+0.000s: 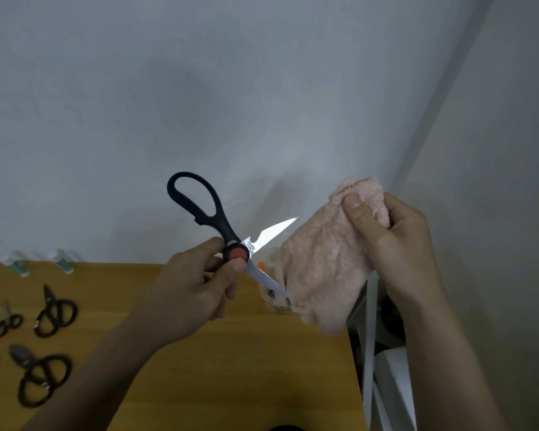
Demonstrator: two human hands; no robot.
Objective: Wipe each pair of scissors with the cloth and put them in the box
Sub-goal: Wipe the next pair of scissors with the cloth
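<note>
Only tiny, unreadable print on scissors in left hand.

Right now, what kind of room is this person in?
Probably a plain workroom or a corner at home; I cannot tell which. A wooden table stands against a bare grey wall, several dark scissors lie on it, and some white frame or shelf stands beside it.
</note>
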